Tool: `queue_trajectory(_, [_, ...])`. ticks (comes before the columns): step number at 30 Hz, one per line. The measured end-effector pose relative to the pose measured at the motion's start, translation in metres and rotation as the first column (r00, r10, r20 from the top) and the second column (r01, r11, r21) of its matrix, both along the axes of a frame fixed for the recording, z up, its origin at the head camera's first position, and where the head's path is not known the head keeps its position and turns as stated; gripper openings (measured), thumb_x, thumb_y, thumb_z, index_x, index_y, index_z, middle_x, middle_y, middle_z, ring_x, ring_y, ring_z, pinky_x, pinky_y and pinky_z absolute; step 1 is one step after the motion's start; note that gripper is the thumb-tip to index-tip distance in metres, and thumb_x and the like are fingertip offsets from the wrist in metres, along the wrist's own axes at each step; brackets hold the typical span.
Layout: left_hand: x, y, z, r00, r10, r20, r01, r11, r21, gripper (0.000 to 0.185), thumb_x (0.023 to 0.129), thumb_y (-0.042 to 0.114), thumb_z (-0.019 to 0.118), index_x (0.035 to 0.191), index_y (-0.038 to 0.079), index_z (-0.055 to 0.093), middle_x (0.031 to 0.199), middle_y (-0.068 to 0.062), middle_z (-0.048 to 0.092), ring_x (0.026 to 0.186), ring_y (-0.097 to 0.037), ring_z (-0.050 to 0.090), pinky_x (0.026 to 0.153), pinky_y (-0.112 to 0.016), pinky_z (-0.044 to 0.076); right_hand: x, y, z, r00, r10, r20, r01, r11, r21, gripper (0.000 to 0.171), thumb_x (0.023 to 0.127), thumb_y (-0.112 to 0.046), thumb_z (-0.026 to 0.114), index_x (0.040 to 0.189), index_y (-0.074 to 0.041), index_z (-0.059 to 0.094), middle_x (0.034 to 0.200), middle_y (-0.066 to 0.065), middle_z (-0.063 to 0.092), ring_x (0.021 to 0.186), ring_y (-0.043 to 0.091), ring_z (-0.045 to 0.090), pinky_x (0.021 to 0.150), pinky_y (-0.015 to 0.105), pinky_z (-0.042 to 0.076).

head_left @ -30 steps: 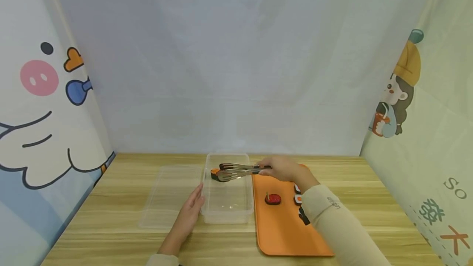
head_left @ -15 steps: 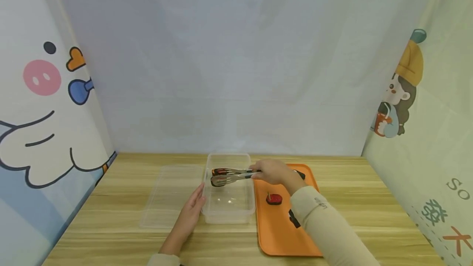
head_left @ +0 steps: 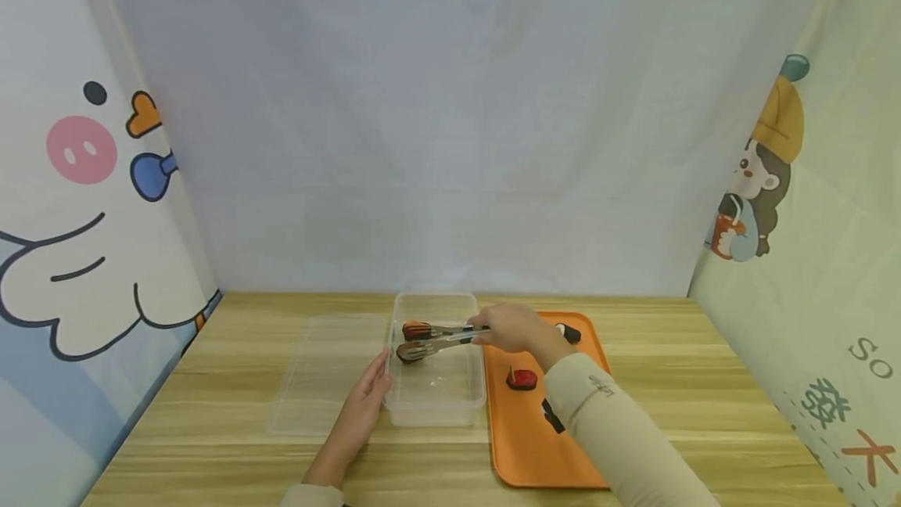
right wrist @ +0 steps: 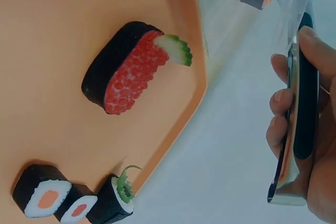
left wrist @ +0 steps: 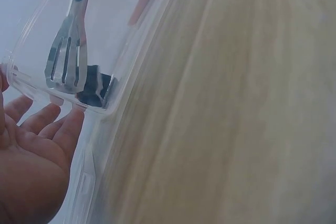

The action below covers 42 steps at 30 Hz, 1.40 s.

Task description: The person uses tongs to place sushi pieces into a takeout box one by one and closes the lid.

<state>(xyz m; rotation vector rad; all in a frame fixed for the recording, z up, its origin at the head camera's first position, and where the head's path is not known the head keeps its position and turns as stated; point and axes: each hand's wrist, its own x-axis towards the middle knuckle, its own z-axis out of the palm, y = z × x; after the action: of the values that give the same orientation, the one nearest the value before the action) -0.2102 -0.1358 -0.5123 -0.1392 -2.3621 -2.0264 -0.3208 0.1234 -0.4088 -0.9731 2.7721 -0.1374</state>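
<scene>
Inside clear box [head_left: 434, 418]: sushi [left wrist: 93, 95], tongs' tips [left wrist: 54, 77]; tray [head_left: 524, 452]: red-topped sushi [right wrist: 118, 72].

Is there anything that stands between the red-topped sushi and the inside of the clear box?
Yes: the rim of the orange tray and the right wall of the clear box stand between the red-topped sushi and the inside. The lid lies aside.
</scene>
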Motion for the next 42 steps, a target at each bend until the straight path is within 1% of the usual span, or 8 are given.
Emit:
queue_trajectory(9, [0.000,-0.001,0.000,1.000,-0.012,0.000,0.012,1.000,-0.009,0.051,0.107,0.022,0.040,0.153,0.003,0.026,0.155,-0.020,0.023,0.141,-0.037,0.022,0.114,-0.048,0.019,0.001,0.006,0.010,0.998,-0.033,0.062,0.036,0.999,-0.038,0.042,0.098,-0.028,0.062,0.136,-0.010,0.058,0.125,0.006,0.063,0.115,0.026,0.057,0.095,0.043,0.048])
queue_trajectory(15, [0.000,0.001,0.001,1.000,0.001,0.010,-0.001,1.000,-0.008,0.051,0.107,0.020,0.041,0.153,0.002,0.027,0.154,-0.022,0.024,0.140,-0.038,0.024,0.113,-0.048,0.021,0.004,0.025,0.019,0.999,0.033,0.009,-0.032,0.996,-0.088,0.040,0.097,-0.025,0.063,0.132,-0.004,0.061,0.123,0.010,0.063,0.112,0.029,0.059,0.093,0.045,0.049])
queue_trajectory(19, [0.003,0.002,0.005,1.000,0.004,0.013,-0.004,1.000,-0.009,0.051,0.107,0.018,0.041,0.152,0.000,0.027,0.153,-0.024,0.025,0.139,-0.040,0.025,0.112,-0.050,0.021,0.009,0.040,0.025,0.999,0.035,0.000,-0.035,0.992,-0.123,0.037,0.098,-0.027,0.062,0.128,-0.006,0.063,0.116,0.007,0.064,0.094,0.022,0.061,0.079,0.040,0.051])
queue_trajectory(22, [0.004,0.002,0.006,1.000,0.007,0.013,-0.007,1.000,-0.011,0.051,0.107,0.018,0.041,0.152,0.001,0.027,0.153,-0.024,0.025,0.138,-0.041,0.026,0.112,-0.051,0.021,0.013,0.051,0.030,1.000,0.003,0.020,0.000,0.990,-0.144,0.029,0.098,-0.028,0.062,0.120,-0.010,0.066,0.101,-0.001,0.062,0.075,0.015,0.054,0.065,0.035,0.046])
queue_trajectory(29, [0.004,0.002,0.003,1.000,0.008,0.008,-0.008,1.000,-0.012,0.051,0.107,0.020,0.041,0.153,0.002,0.026,0.154,-0.023,0.025,0.139,-0.040,0.026,0.113,-0.051,0.021,0.021,0.086,0.032,1.000,-0.025,0.012,0.027,0.983,-0.182,0.033,0.098,-0.027,0.062,0.125,-0.009,0.063,0.109,0.002,0.063,0.083,0.015,0.059,0.073,0.038,0.051])
queue_trajectory(31, [0.004,0.002,0.003,1.000,0.013,0.012,-0.013,1.000,-0.015,0.051,0.107,0.020,0.041,0.153,0.003,0.027,0.154,-0.022,0.025,0.139,-0.040,0.026,0.112,-0.050,0.021,0.024,0.096,0.033,1.000,-0.018,0.015,0.020,0.982,-0.190,0.028,0.097,-0.027,0.063,0.120,-0.009,0.065,0.103,0.001,0.062,0.080,0.015,0.057,0.069,0.038,0.051])
queue_trajectory(37, [0.002,0.001,0.001,1.000,0.021,0.021,-0.021,1.000,-0.010,0.051,0.107,0.021,0.041,0.153,0.004,0.028,0.154,-0.021,0.026,0.139,-0.040,0.027,0.112,-0.051,0.022,0.031,0.126,0.032,0.999,-0.042,0.019,0.044,0.981,-0.190,0.041,0.096,-0.030,0.064,0.127,-0.002,0.061,0.108,0.004,0.064,0.094,0.020,0.062,0.077,0.042,0.053])
queue_trajectory(42, [0.002,0.002,0.002,1.000,0.019,0.025,-0.019,1.000,-0.008,0.051,0.107,0.021,0.041,0.153,0.005,0.028,0.154,-0.021,0.026,0.139,-0.040,0.027,0.112,-0.051,0.022,0.039,0.148,0.028,0.996,-0.062,0.057,0.072,0.981,-0.181,0.044,0.095,-0.029,0.066,0.127,0.001,0.061,0.102,0.000,0.064,0.088,0.015,0.061,0.074,0.039,0.053])
